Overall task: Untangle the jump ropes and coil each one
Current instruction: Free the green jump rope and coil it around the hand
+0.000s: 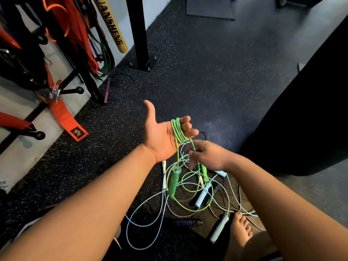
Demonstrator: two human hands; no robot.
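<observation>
Gym floor (216, 72), dark speckled rubber, w/ orange straps (64, 117) on a rack along the wall at left. We're working above a heap of ropes by our bare foot (242, 227)

Green rope (178, 131): thin bright-green cord, several turns wound round the fingers of our left hand (160, 136). That hand is palm-up, thumb stuck out, fingers curled over the coil. One green handle (173, 180) dangles under that hand on a short length. The 2nd handle (204, 171) shows partly behind our right hand (209, 155). The right hand sits just below the coil, thumb & forefinger pinching the green cord, other fingers loose. The rest of the cord loops down into the heap, crossing the pale ropes (219, 230) near a dark handle (188, 222)

Handling, as we judge it: light, limp cord, prob. a smooth coat, so it'll slide thru a pinch but spring out of a coil if let go. The handles are the only weight; they'll swing & snag. Best hold: pinch the cord close to the coil for feeding, left fingers curled so turns don't slip off, and take the handle body when freeing an end. Not fragile; kinks are the main worry
</observation>
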